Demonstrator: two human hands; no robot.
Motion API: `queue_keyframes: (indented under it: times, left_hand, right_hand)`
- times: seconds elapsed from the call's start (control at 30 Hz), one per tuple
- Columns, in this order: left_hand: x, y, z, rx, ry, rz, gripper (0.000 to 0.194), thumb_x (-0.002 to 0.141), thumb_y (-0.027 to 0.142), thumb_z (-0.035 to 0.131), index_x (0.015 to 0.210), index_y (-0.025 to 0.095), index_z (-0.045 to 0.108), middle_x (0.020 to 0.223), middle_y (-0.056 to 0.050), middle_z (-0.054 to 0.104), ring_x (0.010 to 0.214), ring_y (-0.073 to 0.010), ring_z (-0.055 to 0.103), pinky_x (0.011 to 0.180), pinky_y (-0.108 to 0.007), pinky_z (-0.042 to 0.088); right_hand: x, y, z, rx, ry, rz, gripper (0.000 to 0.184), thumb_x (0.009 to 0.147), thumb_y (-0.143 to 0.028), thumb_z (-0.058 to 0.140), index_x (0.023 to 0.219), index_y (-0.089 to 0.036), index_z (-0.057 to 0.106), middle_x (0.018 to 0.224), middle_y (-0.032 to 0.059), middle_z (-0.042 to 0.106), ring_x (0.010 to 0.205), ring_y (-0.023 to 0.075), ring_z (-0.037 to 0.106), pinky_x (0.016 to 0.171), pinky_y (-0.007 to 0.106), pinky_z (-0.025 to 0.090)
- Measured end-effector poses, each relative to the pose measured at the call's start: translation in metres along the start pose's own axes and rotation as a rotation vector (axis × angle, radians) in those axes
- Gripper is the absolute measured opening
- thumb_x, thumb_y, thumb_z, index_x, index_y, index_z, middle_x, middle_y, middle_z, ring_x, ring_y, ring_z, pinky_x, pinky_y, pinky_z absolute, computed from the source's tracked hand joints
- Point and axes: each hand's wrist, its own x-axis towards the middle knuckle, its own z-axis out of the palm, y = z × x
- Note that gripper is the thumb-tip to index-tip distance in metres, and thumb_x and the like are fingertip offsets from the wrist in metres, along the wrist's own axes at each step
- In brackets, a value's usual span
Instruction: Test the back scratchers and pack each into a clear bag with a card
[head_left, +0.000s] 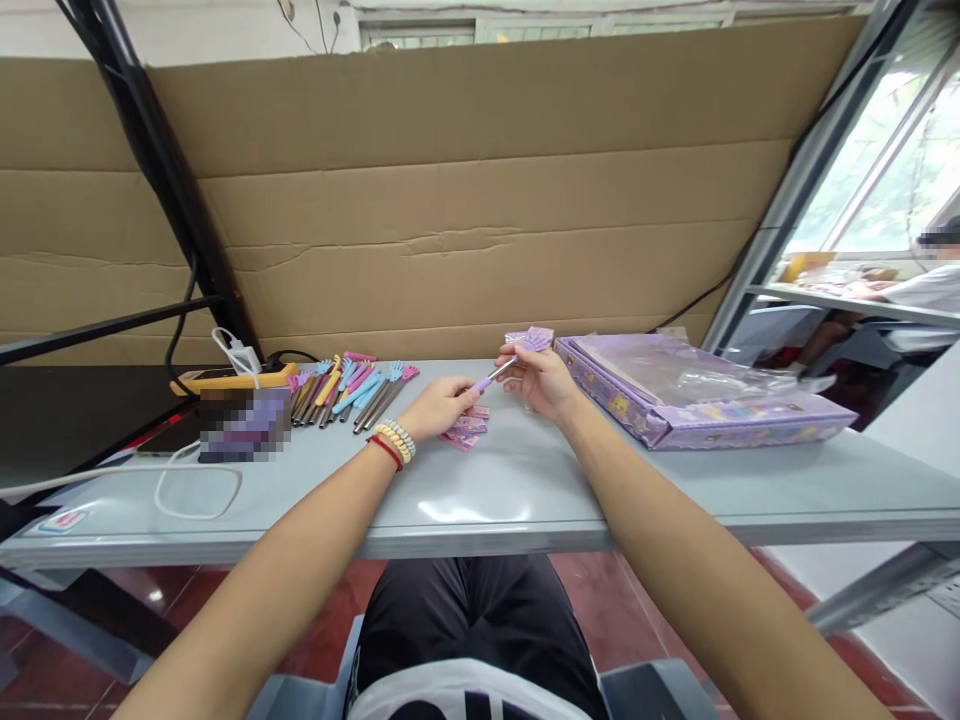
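Observation:
Between my two hands is a back scratcher (501, 369) with a purple handle and a thin metal rod. My left hand (441, 405) is closed around its handle. The fingers of my right hand (541, 378) pinch the rod's far end, close to a purple piece (537, 338) that looks like its hand-shaped head. Small pink printed cards (466, 428) lie on the table just right of my left hand, partly covered by it. To the left, a row of back scratchers (352, 390) in blue, pink, yellow and purple lies with metal rods towards me.
On the right of the grey table (495, 500) sits a purple printed box (750, 420) with clear plastic on top. A white cable (199, 514), a yellow-edged object (236, 380) and a blurred purple item (247, 425) lie left. Cardboard (480, 200) walls the back. Another person is at far right.

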Motion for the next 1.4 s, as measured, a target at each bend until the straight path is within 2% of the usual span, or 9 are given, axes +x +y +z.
queue_keyframes:
  times: [0.1, 0.2, 0.4, 0.53, 0.67, 0.9, 1.07, 1.27, 1.4]
  left_hand:
    - [-0.003, -0.001, 0.003, -0.068, -0.11, -0.047, 0.035, 0.082, 0.048, 0.06, 0.08, 0.014, 0.054, 0.063, -0.001, 0.055, 0.048, -0.0079, 0.051, 0.044, -0.02, 0.041]
    - [-0.004, -0.002, 0.007, -0.146, -0.176, -0.087, 0.039, 0.081, 0.052, 0.059, 0.084, 0.014, 0.053, 0.062, 0.0, 0.053, 0.051, -0.0107, 0.054, 0.048, -0.025, 0.045]
    - [-0.002, 0.0, 0.003, 0.263, 0.032, 0.129, 0.031, 0.09, 0.041, 0.046, 0.076, 0.016, 0.054, 0.061, 0.001, 0.05, 0.057, -0.0102, 0.05, 0.056, -0.023, 0.038]
    - [-0.002, -0.002, -0.002, 0.598, 0.123, 0.285, 0.034, 0.094, 0.038, 0.038, 0.077, 0.016, 0.058, 0.064, 0.0, 0.057, 0.06, -0.0119, 0.051, 0.058, -0.025, 0.034]
    - [-0.003, -0.004, -0.008, 0.758, 0.139, 0.314, 0.041, 0.095, 0.043, 0.033, 0.084, 0.017, 0.063, 0.066, -0.001, 0.062, 0.059, -0.0134, 0.052, 0.058, -0.026, 0.033]
    - [-0.005, -0.002, -0.017, 0.799, 0.181, 0.309, 0.043, 0.095, 0.047, 0.034, 0.113, 0.02, 0.062, 0.067, -0.001, 0.064, 0.062, -0.016, 0.057, 0.059, -0.025, 0.036]
    - [0.001, -0.007, -0.014, 0.865, 0.222, 0.302, 0.033, 0.094, 0.034, 0.036, 0.098, 0.017, 0.064, 0.08, -0.005, 0.068, 0.072, -0.018, 0.061, 0.066, -0.028, 0.042]
    - [0.006, -0.012, -0.017, 0.848, 0.322, 0.265, 0.03, 0.092, 0.025, 0.038, 0.112, 0.018, 0.06, 0.104, -0.008, 0.069, 0.096, -0.0207, 0.062, 0.083, -0.032, 0.046]
    - [0.004, -0.013, -0.018, 0.856, 0.299, 0.215, 0.033, 0.093, 0.031, 0.038, 0.113, 0.02, 0.062, 0.097, -0.007, 0.071, 0.09, -0.0211, 0.064, 0.078, -0.031, 0.046]
  right_hand:
    - [0.0, -0.001, 0.0, 0.02, 0.021, -0.007, 0.015, 0.075, -0.031, 0.065, 0.078, -0.017, 0.062, 0.071, 0.003, 0.068, 0.06, 0.0129, 0.062, 0.053, 0.025, 0.051]
    - [-0.001, 0.0, 0.002, -0.069, 0.019, 0.051, 0.02, 0.078, -0.035, 0.064, 0.078, -0.016, 0.061, 0.069, 0.004, 0.067, 0.057, 0.0131, 0.062, 0.048, 0.023, 0.048]
    - [-0.002, 0.004, 0.005, -0.274, -0.028, 0.102, 0.032, 0.075, -0.045, 0.067, 0.07, -0.015, 0.058, 0.046, -0.0029, 0.051, 0.037, 0.0077, 0.045, 0.037, 0.02, 0.035]
    - [-0.003, 0.005, 0.005, -0.339, -0.089, 0.11, 0.04, 0.064, -0.051, 0.075, 0.067, -0.016, 0.054, 0.049, -0.0027, 0.053, 0.039, 0.0073, 0.045, 0.038, 0.021, 0.035]
    - [-0.006, 0.006, 0.007, -0.486, -0.133, 0.082, 0.047, 0.059, -0.057, 0.076, 0.065, -0.015, 0.055, 0.053, -0.0013, 0.054, 0.043, 0.0078, 0.047, 0.04, 0.022, 0.036]
    - [-0.009, 0.011, 0.014, -0.831, -0.088, -0.104, 0.049, 0.074, -0.064, 0.059, 0.071, -0.015, 0.055, 0.05, -0.0015, 0.05, 0.044, 0.0083, 0.043, 0.043, 0.023, 0.031]
    - [-0.008, 0.015, 0.008, -1.061, -0.163, -0.175, 0.038, 0.081, -0.052, 0.055, 0.079, -0.014, 0.062, 0.054, -0.0011, 0.052, 0.05, 0.0103, 0.044, 0.049, 0.024, 0.031]
    - [-0.011, 0.016, 0.007, -1.249, -0.316, -0.126, 0.021, 0.074, -0.033, 0.062, 0.083, -0.015, 0.068, 0.058, -0.0014, 0.056, 0.055, 0.0103, 0.047, 0.055, 0.023, 0.032]
    - [-0.01, 0.018, 0.005, -1.308, -0.33, -0.103, 0.021, 0.073, -0.034, 0.063, 0.081, -0.016, 0.069, 0.058, -0.0014, 0.057, 0.057, 0.0109, 0.048, 0.055, 0.023, 0.032]
